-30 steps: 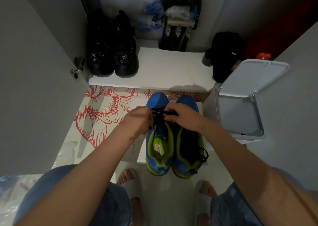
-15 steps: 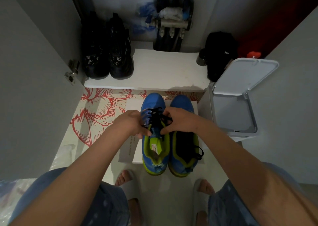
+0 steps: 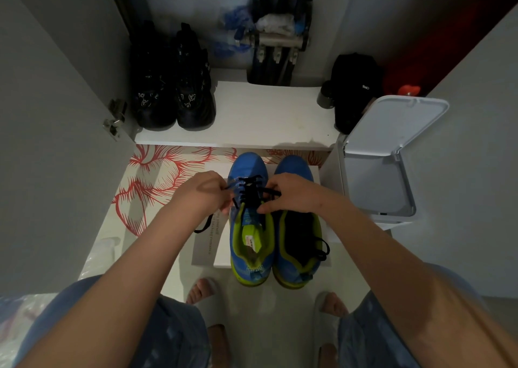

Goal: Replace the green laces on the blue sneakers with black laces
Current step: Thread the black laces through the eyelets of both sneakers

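Note:
Two blue sneakers with lime-green lining stand side by side on a white box, toes pointing away from me. The left sneaker has a black lace crossed through its front eyelets. My left hand pinches one end of that lace at the shoe's left side; a loose tail hangs below my wrist. My right hand grips the other end at the shoe's right side. The right sneaker has a black lace lying loose in and over its opening.
A white bin with its lid up stands right of the sneakers. Behind them, a white shelf carries a pair of black shoes and a black bag. A red-flowered mat lies at left. My sandalled feet are below.
Both hands have drawn slightly apart on the left sneaker, pulling the black lace ends outward. The view has shifted a little.

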Demonstrator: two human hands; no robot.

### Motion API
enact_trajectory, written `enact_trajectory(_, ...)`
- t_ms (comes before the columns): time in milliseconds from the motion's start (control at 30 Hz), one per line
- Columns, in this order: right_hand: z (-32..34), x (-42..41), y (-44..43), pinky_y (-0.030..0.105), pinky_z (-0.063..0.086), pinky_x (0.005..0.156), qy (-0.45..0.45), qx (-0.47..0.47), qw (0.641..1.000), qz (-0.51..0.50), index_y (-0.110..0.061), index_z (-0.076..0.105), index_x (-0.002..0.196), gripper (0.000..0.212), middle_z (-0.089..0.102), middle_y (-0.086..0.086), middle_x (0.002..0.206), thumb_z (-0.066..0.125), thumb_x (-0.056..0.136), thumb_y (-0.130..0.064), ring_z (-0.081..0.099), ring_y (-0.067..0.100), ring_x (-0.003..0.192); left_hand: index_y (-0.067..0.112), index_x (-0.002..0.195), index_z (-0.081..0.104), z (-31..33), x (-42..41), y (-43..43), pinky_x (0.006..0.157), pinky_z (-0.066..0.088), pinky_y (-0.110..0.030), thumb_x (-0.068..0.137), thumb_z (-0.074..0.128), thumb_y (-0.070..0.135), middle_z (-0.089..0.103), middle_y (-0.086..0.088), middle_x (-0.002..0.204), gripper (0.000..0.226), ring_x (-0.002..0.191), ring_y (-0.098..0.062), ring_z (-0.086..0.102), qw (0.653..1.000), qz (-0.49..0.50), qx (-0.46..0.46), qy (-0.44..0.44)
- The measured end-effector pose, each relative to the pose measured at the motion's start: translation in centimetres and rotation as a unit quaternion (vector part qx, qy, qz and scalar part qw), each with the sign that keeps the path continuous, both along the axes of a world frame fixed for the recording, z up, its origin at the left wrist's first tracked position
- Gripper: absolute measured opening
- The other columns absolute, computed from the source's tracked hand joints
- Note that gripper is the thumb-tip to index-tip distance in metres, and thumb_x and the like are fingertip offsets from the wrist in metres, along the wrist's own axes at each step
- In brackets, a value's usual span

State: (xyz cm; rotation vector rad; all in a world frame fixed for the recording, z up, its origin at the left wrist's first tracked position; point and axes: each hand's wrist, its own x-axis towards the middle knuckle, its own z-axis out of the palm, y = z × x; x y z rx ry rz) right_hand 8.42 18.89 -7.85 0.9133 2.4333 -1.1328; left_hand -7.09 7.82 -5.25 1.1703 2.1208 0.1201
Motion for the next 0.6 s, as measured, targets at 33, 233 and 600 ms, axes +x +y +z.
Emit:
enact_trajectory(33,0.0,0.0,0.1,0.035,0.047,0.081,0.006,0.008,1.000,-0.002,-0.006,0.061,0.108,0.046,0.062,0.011,0.105,0.070,0.080,-0.041,0.058,0.022,0.095,0.003,0.087,0.072,-0.1,0.1,0.2,0.073,0.046,-0.034,0.096,0.047,0.026,0.071,-0.016,0.094,0.035,0.080,-0.027,0.062,1.000,0.003,0.002,0.001)
enact_trajectory(233,0.0,-0.8,0.5,0.029,0.048,0.082,0.134,0.049,0.985,-0.098,-0.009,0.064,0.101,0.018,0.066,0.006,0.102,0.066,0.086,-0.018,0.062,0.020,0.094,0.006,0.102,0.064,-1.5,0.7,1.5,0.071,0.043,-0.031,0.095,0.049,0.026,0.064,-0.014,0.105,0.026,0.093,-0.028,0.059,0.998,0.033,0.035,0.049)
enact_trajectory(600,-0.9,-3.4,0.7,0.015,0.023,0.091,0.205,0.078,0.963,-0.156,-0.012,0.054,0.125,0.036,0.050,0.009,0.131,0.059,0.090,-0.011,0.036,0.024,0.126,0.009,0.131,0.044,-2.7,1.2,3.0,0.079,0.046,-0.025,0.085,0.065,0.017,0.051,-0.016,0.126,0.051,0.107,-0.029,0.054,0.995,0.043,0.085,-0.009)
